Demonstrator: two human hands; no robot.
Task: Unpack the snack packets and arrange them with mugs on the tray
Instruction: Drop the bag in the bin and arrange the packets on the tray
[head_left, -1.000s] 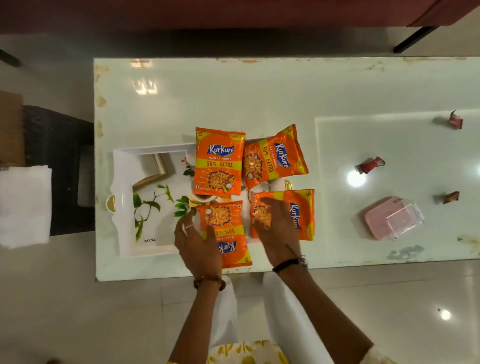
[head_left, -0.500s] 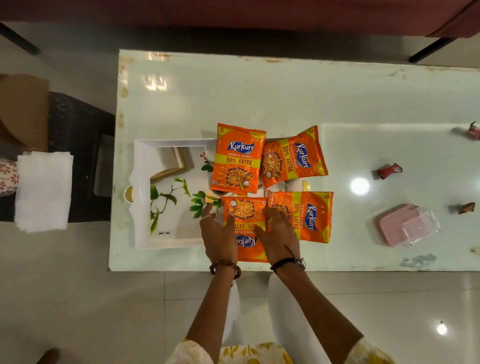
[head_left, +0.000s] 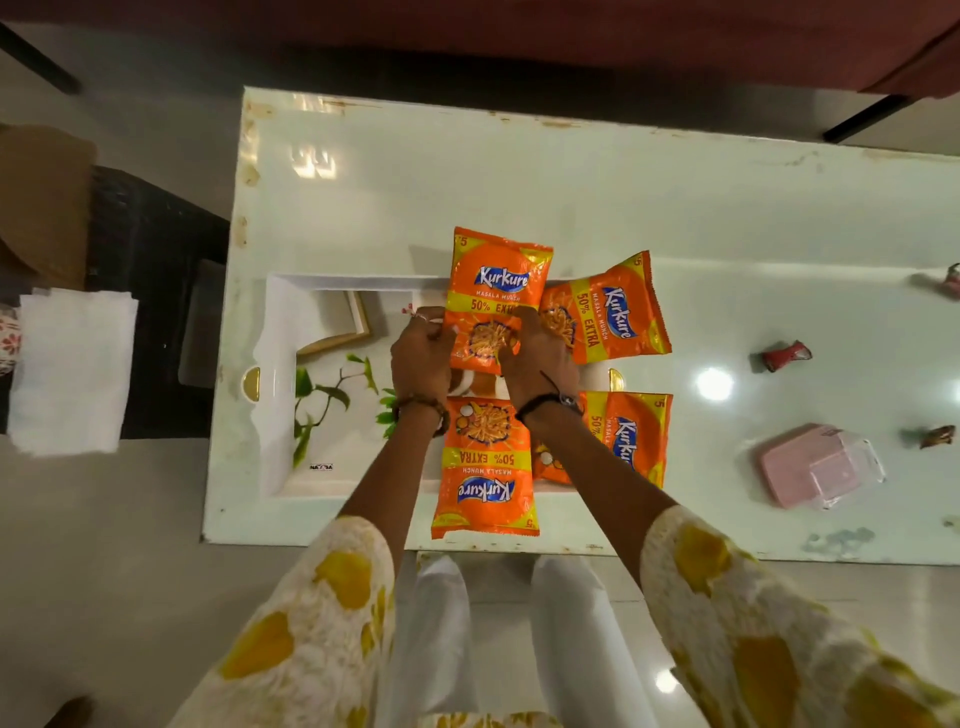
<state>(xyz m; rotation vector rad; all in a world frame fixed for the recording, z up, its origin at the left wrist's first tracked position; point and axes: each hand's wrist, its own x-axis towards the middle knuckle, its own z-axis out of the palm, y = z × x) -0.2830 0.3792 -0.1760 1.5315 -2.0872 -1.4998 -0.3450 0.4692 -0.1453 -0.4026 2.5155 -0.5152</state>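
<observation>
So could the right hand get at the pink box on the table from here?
Probably yes: the pink box sits in the open on the table to that side, nothing on it, but the right hand must first release the far-left packet.

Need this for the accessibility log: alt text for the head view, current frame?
From above, a person's left hand and right hand grip the far-left snack packet of four orange packets lying on a white tray on a pale table. A pink box sits to the right.
</observation>
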